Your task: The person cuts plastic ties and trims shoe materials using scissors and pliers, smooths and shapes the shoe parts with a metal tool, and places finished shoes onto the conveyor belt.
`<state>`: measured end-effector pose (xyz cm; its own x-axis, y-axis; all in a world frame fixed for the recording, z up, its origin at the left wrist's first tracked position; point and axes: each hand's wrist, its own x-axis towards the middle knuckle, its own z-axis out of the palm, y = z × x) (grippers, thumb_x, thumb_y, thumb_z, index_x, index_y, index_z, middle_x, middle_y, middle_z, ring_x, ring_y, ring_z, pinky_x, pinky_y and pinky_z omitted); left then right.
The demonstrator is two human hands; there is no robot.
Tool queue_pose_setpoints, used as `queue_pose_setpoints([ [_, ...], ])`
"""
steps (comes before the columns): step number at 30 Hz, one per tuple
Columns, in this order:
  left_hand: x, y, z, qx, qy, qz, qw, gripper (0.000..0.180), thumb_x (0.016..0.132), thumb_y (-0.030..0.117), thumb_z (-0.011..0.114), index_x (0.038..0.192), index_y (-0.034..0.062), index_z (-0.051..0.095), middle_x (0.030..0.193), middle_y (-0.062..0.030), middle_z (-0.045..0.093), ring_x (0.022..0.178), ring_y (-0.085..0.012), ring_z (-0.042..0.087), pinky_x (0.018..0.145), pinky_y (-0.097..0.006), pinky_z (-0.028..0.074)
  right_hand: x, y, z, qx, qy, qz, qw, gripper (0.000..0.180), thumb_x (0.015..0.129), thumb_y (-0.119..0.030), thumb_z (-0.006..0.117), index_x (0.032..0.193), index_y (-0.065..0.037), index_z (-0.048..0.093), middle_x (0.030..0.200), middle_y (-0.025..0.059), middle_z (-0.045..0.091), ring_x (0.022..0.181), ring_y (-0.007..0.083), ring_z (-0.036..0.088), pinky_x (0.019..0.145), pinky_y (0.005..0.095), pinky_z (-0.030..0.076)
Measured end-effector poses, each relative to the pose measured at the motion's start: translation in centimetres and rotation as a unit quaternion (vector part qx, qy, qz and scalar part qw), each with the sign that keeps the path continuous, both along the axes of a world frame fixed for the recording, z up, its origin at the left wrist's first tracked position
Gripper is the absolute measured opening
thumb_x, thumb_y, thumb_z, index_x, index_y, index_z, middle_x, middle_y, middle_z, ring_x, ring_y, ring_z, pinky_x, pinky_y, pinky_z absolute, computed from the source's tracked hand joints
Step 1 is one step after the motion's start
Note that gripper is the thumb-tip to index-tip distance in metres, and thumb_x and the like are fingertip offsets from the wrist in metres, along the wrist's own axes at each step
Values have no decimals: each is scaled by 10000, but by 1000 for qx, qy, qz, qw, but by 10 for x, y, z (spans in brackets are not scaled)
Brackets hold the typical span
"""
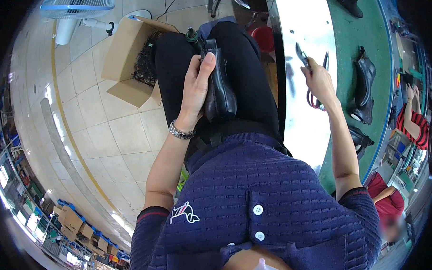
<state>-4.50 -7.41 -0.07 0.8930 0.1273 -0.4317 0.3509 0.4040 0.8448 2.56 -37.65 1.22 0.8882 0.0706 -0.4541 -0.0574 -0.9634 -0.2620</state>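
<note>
1. Nearest my view, the wearer's navy knit shirt point(280, 194) fills the lower part.
2. Beyond it, I see the left hand point(198, 84) wrapped firmly round a black leather shoe point(222, 99), thumb on top; the shoe is over the lap, toe towards the body.
3. To the right, the right hand point(320, 81) has its fingers closed round a metal-tipped tool point(302, 54) above the pale bench point(304, 138). Red-handled scissors point(313, 101) show beneath; I cannot tell whether it touches them.
4. I judge the step in hand as steadying the shoe while handling the tool. The next move seems to call for keeping that tip clear of the scissors and leather.
5. Farther right, another black boot point(364, 78) lies on the green surface point(345, 35).
6. Farther left are an opened carton point(121, 51) and a fan point(77, 6).
</note>
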Motion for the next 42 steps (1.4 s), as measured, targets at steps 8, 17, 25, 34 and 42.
queue_pose_setpoints([
  [8,-7,-8,0,6,-20,-5,1000,353,948,438,591,877,105,498,776,70,391,704,-27,337,637,-199,322,-29,38,22,171,-71,82,979,412,938,-277,604,1270,-33,586,1207,167,636,1021,284,654,838,363,527],
  [17,-19,-17,5,31,-39,-31,998,383,940,446,597,984,71,531,858,23,517,776,-48,465,723,-208,410,-40,106,63,389,212,57,894,560,916,-272,653,1357,26,479,1208,196,622,1072,226,622,936,340,486],
  [25,-33,7,11,-80,-63,-165,981,1062,824,424,741,1544,125,19,1546,-139,143,1409,-256,225,1145,-356,203,-18,116,28,434,58,140,888,842,773,-327,794,1449,-57,371,1459,145,408,1363,268,379,1123,421,308],
  [34,-72,24,46,-38,97,-150,983,926,804,228,790,1462,-94,223,1384,-163,445,1260,-215,463,1066,-309,347,-6,150,8,555,250,101,787,570,687,-393,855,1086,-105,568,990,-18,560,1028,140,535,1044,360,361],
  [42,-73,6,50,198,10,-218,956,819,865,345,706,1403,-126,309,1222,-238,554,1103,-273,594,956,-328,451,-6,146,2,514,221,120,820,580,666,-439,854,1053,-105,579,968,-3,578,1020,171,559,1037,414,378],
])
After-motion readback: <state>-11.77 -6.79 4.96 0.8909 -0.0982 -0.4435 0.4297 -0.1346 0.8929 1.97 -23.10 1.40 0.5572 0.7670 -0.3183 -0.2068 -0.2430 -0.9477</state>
